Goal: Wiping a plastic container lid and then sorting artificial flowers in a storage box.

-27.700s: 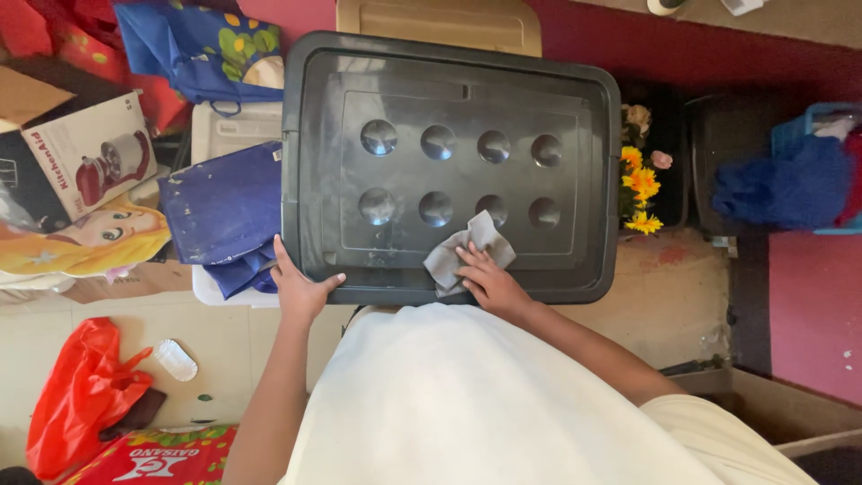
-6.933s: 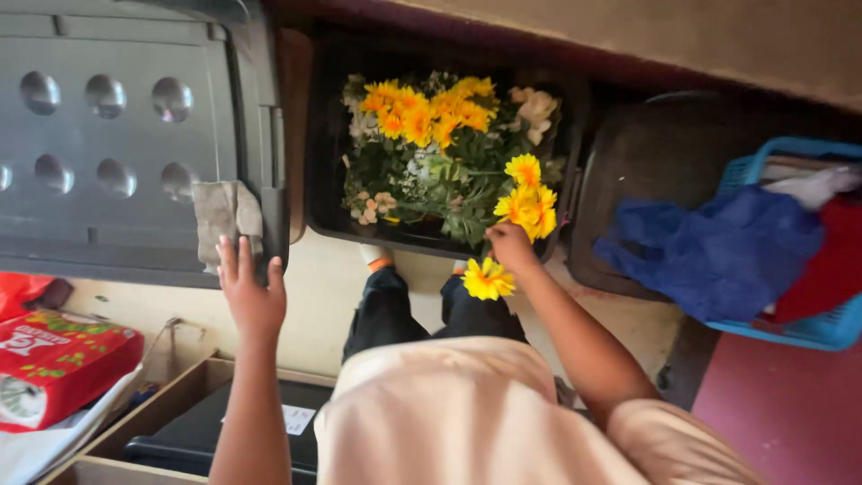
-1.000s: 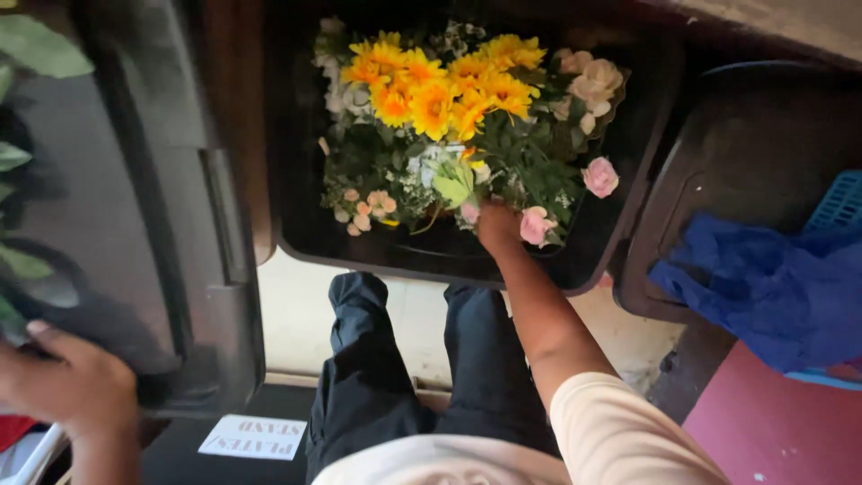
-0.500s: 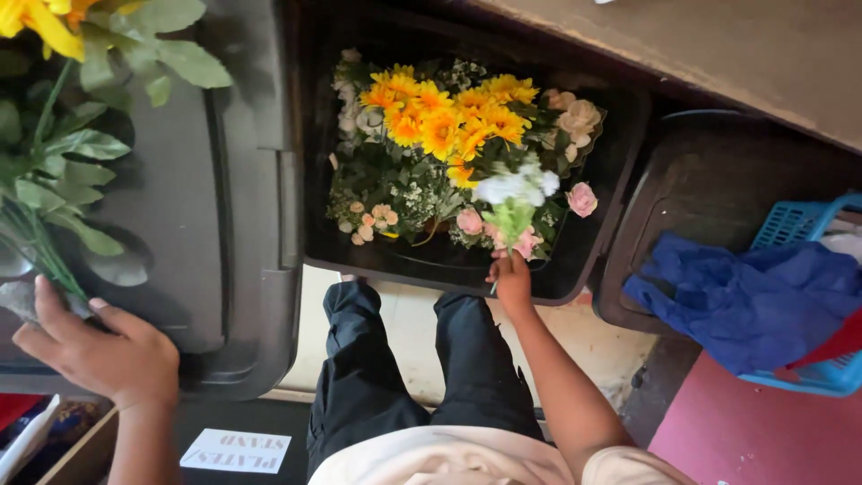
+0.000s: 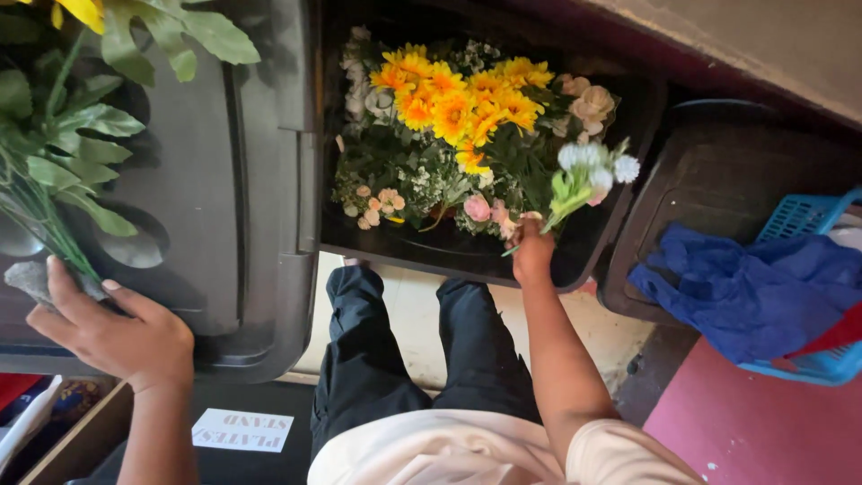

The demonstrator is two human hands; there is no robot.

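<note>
— White-flowered sprig (image 5: pixel 585 175), that's what the right hand (image 5: pixel 532 254) is closed around in the head view, pinched low on its green stem so the blooms stand clear above the fist.

— Where does it sit against the rest?

— Just over the right edge of the black bin (image 5: pixel 620 211), touching or nearly touching the mass of orange and yellow flowers (image 5: pixel 453 103) packed inside. Small pink blooms (image 5: pixel 480 208) lie just beside the knuckles. I'd judge the low grip lets the stem be steered among the others without crushing petals.

— And the left hand (image 5: pixel 112 328)?

— It is curled around a bundle of leafy green stems (image 5: pixel 58 171), with a grey cloth (image 5: pixel 31 278) caught under the fingers at the cut ends. The stems slant up and away across the dark grey lid (image 5: pixel 242 180), and a yellow bloom (image 5: pixel 85 11) shows at the top edge. Resting there, I think, the lid takes some of the bundle's weight.

— Anything else in that view?

— To the right, a second dark tub (image 5: pixel 745 171), then a blue basket (image 5: pixel 804 220) with blue fabric (image 5: pixel 745 287) spilling over its rim. Below, the person's dark trousers (image 5: pixel 395 350) stand between the lid and the bin, and a white printed label (image 5: pixel 242 429) lies near the left forearm.
</note>
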